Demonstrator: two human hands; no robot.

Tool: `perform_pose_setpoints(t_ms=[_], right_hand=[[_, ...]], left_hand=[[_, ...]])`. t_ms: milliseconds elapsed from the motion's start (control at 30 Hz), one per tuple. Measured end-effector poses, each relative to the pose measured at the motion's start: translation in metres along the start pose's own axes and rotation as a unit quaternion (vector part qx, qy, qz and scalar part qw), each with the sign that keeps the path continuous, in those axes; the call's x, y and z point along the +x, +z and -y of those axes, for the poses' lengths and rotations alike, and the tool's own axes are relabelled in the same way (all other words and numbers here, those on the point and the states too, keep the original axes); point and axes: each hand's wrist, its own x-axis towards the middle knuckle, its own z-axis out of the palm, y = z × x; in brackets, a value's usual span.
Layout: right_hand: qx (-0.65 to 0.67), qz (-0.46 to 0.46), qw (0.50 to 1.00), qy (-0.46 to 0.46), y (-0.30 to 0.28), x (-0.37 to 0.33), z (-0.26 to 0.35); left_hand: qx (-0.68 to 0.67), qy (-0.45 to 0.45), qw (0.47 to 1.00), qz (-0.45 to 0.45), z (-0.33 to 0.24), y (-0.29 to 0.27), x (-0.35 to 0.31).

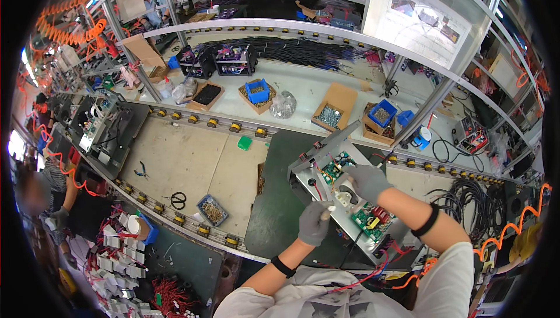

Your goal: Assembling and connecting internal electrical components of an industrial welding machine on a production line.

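A grey metal chassis [303, 173] lies opened on a dark green board [274, 169] in front of me. Inside it sit a green circuit board [331, 170] at the far end and another circuit board [367, 217] nearer my body, with a white part between them. My right hand [366, 182], in a grey glove, reaches over the chassis, its fingers bent down by the far circuit board; what they pinch is hidden. At the chassis's left edge, my gloved left hand [315, 223] is curled closed, with a small white tip at its thumb side. Red wires run from the chassis's near end.
Roller rails [235, 126] border the work line. Beyond are boxes of screws [329, 116], blue bins [257, 90] and black cables [280, 52]. Left lie pliers [142, 170], scissors [177, 201] and a screw tray [212, 210]. Another person [55, 189] works at far left.
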Motion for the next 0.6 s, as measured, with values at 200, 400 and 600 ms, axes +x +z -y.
perform_pose_setpoints(t_ms=[200,400,600], right_hand=[[-0.072,0.013,0.99,0.121,0.026,0.052,0.011],[0.011,0.028,0.996,0.081,0.037,0.058,0.01],[0.093,0.081,0.988,0.089,0.045,0.062,0.004]], left_hand=[[0.075,-0.357,0.928,-0.078,0.038,-0.018,0.011],[-0.065,-0.405,0.911,0.038,0.075,-0.006,0.032],[0.035,-0.373,0.925,0.065,0.084,0.011,0.039]])
